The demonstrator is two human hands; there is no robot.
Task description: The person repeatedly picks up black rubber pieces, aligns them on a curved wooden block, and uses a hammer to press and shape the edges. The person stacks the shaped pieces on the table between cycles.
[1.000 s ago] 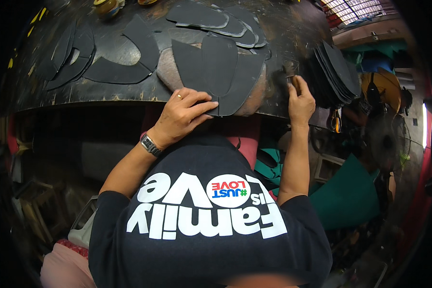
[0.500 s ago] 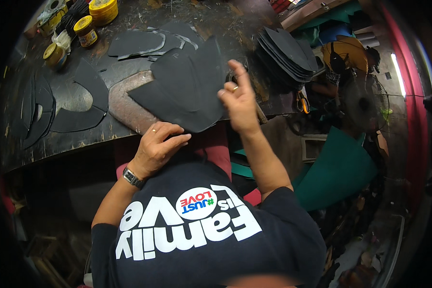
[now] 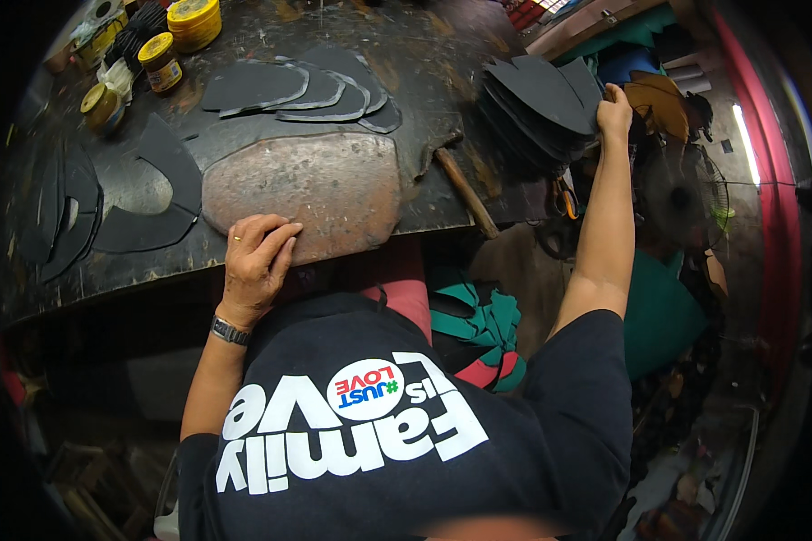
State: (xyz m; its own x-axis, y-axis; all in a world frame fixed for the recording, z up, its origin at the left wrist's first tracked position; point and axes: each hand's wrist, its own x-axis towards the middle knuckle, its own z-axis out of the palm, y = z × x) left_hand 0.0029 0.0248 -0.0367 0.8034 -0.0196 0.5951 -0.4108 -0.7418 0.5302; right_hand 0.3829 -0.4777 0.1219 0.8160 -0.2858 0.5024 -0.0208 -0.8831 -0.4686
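Observation:
On the front edge of a worn brown slab (image 3: pixel 325 185), my left hand (image 3: pixel 260 257) rests with its fingers bent and pressed together. Nothing shows in it. My right arm reaches out to a stack of curved black sheet pieces (image 3: pixel 514 122) at the table's right side. There my right hand (image 3: pixel 614 113) pinches the edge of a black sheet piece (image 3: pixel 546 95) on top; its fingertips are partly hidden. Between slab and stack lies a hammer (image 3: pixel 465 192) with a wooden handle. Behind the slab, several black pieces with grey-edged rims (image 3: pixel 262 83) overlap in a fan.
More curved black pieces (image 3: pixel 149 225) lie on the dark table (image 3: pixel 415 54) at the left. Yellow-lidded jars (image 3: pixel 161 63) stand at the back left. Orange-handled scissors (image 3: pixel 566 200) hang off the right edge, near a fan (image 3: pixel 686 194). Green scraps (image 3: pixel 478 320) sit below.
My right hand has moved right, from above the slab to the stack. The large black pieces over the slab are gone from there, baring slab and hammer. My left hand has shifted slightly left.

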